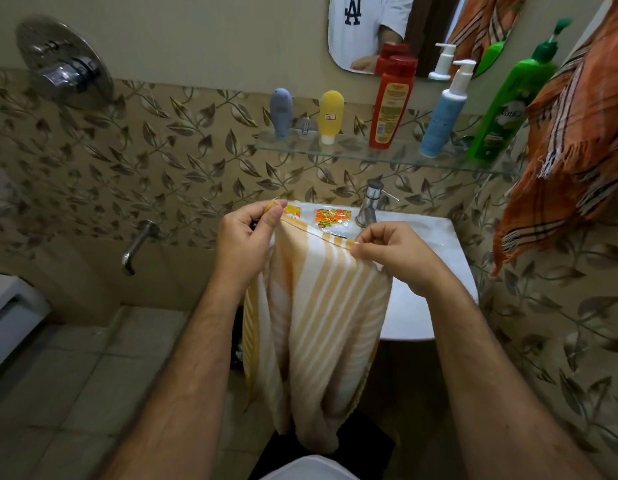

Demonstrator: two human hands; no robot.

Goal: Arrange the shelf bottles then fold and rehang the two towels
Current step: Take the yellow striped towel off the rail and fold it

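A yellow-and-white striped towel [321, 327] hangs in front of the sink, held up by its top edge. My left hand [247, 237] pinches the left corner and my right hand [394, 254] pinches the right corner. An orange checked towel [574, 140] hangs at the right wall. On the glass shelf [352, 152] stand a grey tube [281, 111], a yellow tube [331, 116], a red bottle [390, 102], a blue pump bottle [444, 116] and a green pump bottle [508, 102].
The white sink [439, 258] with its chrome tap [370, 202] lies behind the striped towel, with two orange sachets [332, 216] on its back rim. A mirror [387, 26] hangs above the shelf. A wall spout [138, 244] and shower valve [63, 64] are on the left.
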